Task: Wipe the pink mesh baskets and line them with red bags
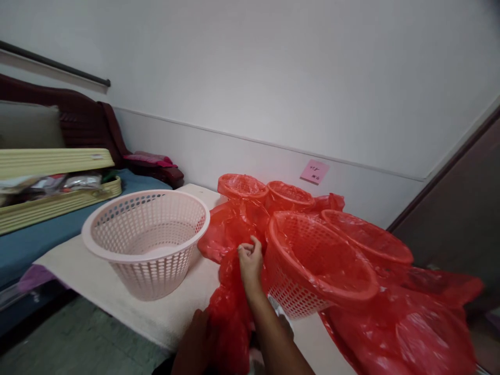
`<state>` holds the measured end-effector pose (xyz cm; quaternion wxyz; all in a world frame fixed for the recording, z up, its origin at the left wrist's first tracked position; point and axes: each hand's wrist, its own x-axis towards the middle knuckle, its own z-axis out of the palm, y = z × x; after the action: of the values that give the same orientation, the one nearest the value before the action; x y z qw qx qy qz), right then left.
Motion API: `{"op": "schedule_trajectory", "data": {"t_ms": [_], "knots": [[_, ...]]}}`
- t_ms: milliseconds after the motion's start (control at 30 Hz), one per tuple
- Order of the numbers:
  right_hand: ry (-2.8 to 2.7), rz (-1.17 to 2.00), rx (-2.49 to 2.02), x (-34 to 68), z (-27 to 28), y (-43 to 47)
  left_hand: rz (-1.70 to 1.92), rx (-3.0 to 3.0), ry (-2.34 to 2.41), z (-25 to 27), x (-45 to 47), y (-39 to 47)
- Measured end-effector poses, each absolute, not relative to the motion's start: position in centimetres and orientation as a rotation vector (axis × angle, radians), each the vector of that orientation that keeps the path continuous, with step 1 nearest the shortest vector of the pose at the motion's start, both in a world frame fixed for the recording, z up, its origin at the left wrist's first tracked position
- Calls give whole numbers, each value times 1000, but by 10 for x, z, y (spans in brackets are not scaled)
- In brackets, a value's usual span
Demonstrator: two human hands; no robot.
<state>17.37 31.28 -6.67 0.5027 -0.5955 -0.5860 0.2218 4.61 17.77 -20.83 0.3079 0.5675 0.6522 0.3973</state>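
Observation:
A red plastic bag (230, 317) hangs bunched at the front edge of the table, between my two arms. My left hand (199, 330), dark and low in the view, is closed on the bag's left side. Higher up, my right hand (250, 259) has its fingers bent in a pinch at the bag's upper part; the fingertips are small to see. To the left stands a pale pink plastic basket (156, 271) with nothing in it. Close on the right, another basket (300, 291) is lined with red plastic folded over its rim.
More red-lined baskets stand behind, including one by the wall (242, 187) and one at the right (367, 234). Loose red plastic (422, 333) spreads over the right side. A pink note (314, 172) is on the wall. Left is a bed with a yellow container (58, 208).

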Motion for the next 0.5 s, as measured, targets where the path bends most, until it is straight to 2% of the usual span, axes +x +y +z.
{"op": "schedule_trajectory", "data": {"t_ms": [133, 267, 500], "knots": [[-1404, 488, -1480, 177, -50, 347, 1126, 1489, 1680, -204, 44, 176], [-1519, 485, -1564, 178, -57, 365, 1261, 1411, 1693, -202, 36, 176], [-1949, 606, -1407, 150, -93, 314, 1464, 1199, 1791, -197, 13, 179]]}}
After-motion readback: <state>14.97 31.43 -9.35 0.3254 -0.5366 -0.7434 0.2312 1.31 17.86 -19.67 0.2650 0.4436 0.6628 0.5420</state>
